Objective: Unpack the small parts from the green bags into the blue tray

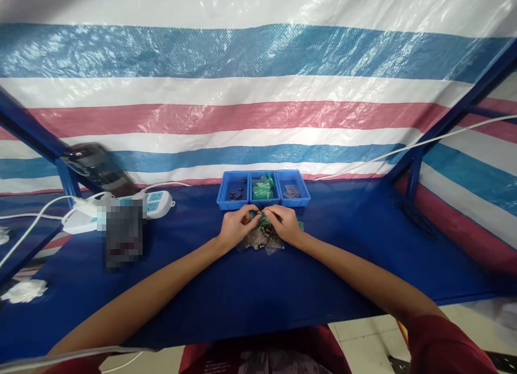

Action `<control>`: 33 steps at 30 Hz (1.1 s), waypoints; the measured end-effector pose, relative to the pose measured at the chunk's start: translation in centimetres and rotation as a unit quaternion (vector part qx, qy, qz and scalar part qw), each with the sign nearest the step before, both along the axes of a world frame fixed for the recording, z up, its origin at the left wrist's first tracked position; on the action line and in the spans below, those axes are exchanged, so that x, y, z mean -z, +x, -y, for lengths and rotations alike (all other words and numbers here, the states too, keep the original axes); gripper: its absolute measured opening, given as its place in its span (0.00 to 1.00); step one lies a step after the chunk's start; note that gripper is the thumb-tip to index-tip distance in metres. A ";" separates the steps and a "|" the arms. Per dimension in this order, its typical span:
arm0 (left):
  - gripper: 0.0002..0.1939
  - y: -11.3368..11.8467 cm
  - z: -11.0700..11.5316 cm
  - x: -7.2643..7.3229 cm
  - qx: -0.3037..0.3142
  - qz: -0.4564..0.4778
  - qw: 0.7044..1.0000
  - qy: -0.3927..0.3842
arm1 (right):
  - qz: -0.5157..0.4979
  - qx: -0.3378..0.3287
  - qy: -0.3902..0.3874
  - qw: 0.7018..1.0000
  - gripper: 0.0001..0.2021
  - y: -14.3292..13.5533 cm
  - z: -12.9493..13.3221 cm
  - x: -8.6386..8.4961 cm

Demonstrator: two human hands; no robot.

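My left hand [238, 226] and my right hand [287, 225] meet just in front of the bins, thumbs and fingertips pinched close together. Something small and partly greenish seems to be between the fingertips, too small to name. Right under my hands lies a pile of small clear plastic bags [258, 239] with dark and shiny little parts in it. Behind stand three joined blue bins. Several small dark parts lie in the left bin [229, 204], green packets [263, 187] fill the middle one, and flat clear pieces [291, 191] rest in the right one.
On the left of the blue table [347, 277] are a white power strip [161, 204] with cables and a blurred-out dark object [124, 231]. Behind them leans a dark bottle-like thing [97, 164]. Crumpled white material [25, 291] lies far left. Striped sheeting [258, 118] hangs behind.
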State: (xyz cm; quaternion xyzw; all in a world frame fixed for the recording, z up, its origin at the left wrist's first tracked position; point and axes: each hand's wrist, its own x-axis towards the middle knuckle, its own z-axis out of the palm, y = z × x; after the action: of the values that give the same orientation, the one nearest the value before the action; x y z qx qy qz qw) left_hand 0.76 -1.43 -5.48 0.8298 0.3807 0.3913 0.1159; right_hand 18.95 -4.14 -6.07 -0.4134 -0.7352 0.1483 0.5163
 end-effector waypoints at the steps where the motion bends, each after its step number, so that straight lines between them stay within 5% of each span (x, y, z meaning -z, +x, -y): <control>1: 0.14 0.0 0.0 0.0 0.002 -0.002 1.000 0.008 | 0.001 -0.002 0.002 1.000 0.14 0.0 0.0 0.0; 21: 0.18 -0.3 0.1 -0.1 -0.007 0.008 0.998 0.058 | -0.006 -0.008 0.002 1.000 0.11 -0.2 -0.1 0.1; 33: 0.15 -0.3 -0.2 -0.3 0.051 0.000 0.997 0.062 | 0.004 0.008 0.006 1.000 0.12 -0.3 -0.1 -0.1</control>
State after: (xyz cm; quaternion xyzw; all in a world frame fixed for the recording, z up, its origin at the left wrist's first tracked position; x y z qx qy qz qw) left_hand 0.44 -1.26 -5.17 0.8540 0.3126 0.4073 0.0844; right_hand 18.64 -4.08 -5.99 -0.4166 -0.7351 0.1379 0.5168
